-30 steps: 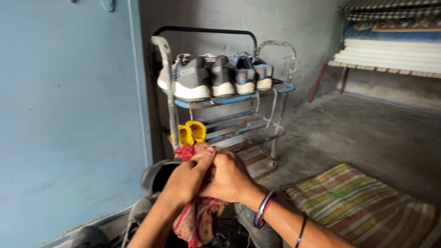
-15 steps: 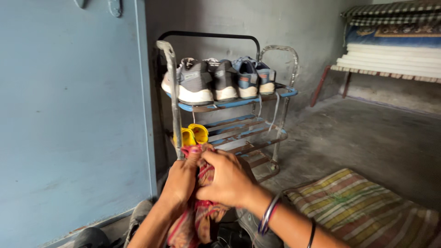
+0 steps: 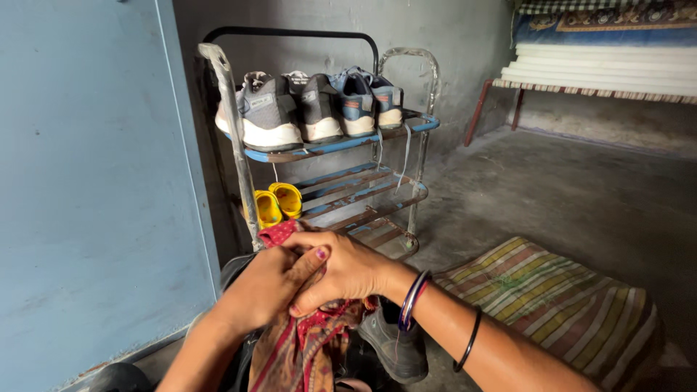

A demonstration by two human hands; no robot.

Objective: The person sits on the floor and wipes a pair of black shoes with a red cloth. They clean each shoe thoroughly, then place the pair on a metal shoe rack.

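Both hands meet low in the middle of the view, bunched around a red patterned cloth (image 3: pixel 305 348) that hangs down below them. My left hand (image 3: pixel 258 290) grips the cloth from the left. My right hand (image 3: pixel 341 265), with bangles at the wrist, lies over the left one and clasps the cloth's top; a red corner pokes out above the fingers. A dark grey shoe (image 3: pixel 396 345) sits on the floor just under my right wrist. Another dark shoe (image 3: pixel 236 268) shows partly behind my left hand.
A metal shoe rack (image 3: pixel 232 138) stands right ahead, with grey and blue sneakers (image 3: pixel 312 105) on top and small yellow shoes (image 3: pixel 277 203) on the middle shelf. A blue door (image 3: pixel 87 181) fills the left. A striped cushion (image 3: pixel 559 305) lies at right; a cot (image 3: pixel 602 80) stands behind.
The view has shifted, so the rack sits further left. My right hand has slid over the left hand, covering more of the cloth's top.
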